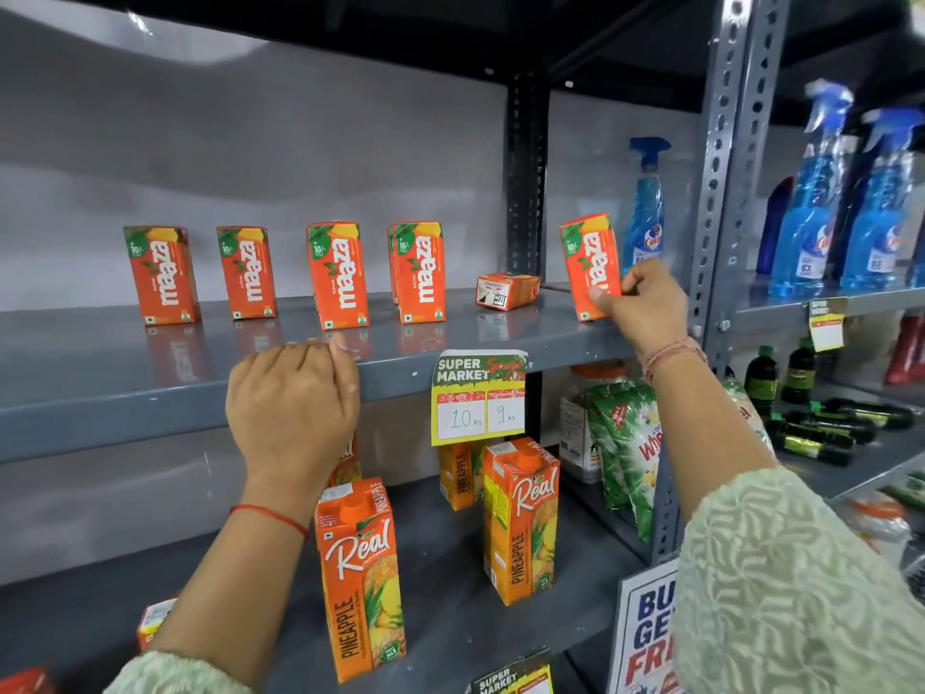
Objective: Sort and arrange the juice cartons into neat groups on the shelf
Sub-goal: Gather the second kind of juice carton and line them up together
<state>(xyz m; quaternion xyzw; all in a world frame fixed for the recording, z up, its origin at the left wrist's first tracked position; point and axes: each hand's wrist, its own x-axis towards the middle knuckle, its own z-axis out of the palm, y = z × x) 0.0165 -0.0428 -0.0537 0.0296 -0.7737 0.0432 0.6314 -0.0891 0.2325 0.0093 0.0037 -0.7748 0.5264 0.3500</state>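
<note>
Several small orange Maaza cartons stand spaced out along the upper grey shelf (pixel 300 393): one at the far left (pixel 161 275), one beside it (pixel 248 273), one in the middle (pixel 338 275) and a pair close together (pixel 419 272). Another Maaza carton (pixel 506 291) lies on its side. My right hand (pixel 645 305) grips the rightmost Maaza carton (pixel 586 263), which stands slightly tilted at the shelf's right end. My left hand (pixel 293 408) is curled, its fingers resting on the shelf's front edge, holding nothing. Tall Real pineapple cartons (pixel 360 578) (pixel 520 518) stand on the lower shelf.
A yellow price tag (pixel 478 398) hangs from the shelf edge. A perforated metal upright (pixel 726 157) bounds the shelf on the right. Blue spray bottles (pixel 645 207) (pixel 811 192) stand behind and right of it. Detergent packs (pixel 625 443) and dark bottles (pixel 761 378) fill lower right shelves.
</note>
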